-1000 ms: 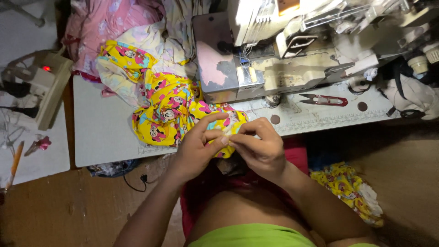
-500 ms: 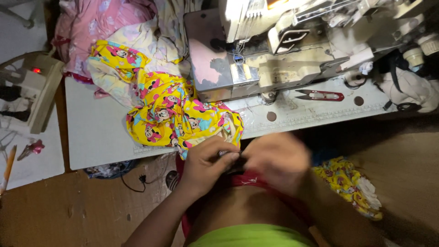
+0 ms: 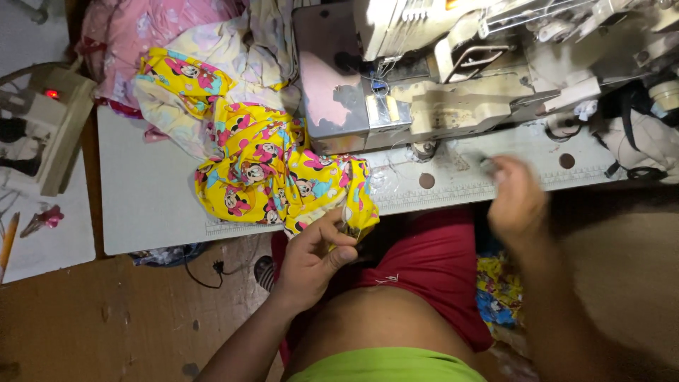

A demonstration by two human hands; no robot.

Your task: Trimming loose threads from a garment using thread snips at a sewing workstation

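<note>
White sewing table [image 3: 155, 191]: right hand [image 3: 520, 205], blurred, grip indeterminate, has left for 3 o'clock; left hand [image 3: 315, 258] alone pinches yellow printed fabric [image 3: 269, 170].

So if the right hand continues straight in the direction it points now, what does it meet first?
The right hand, blurred, points up toward the white table's front edge. Probably it meets the tabletop there, then the sewing machine behind. Depth is unclear.
</note>
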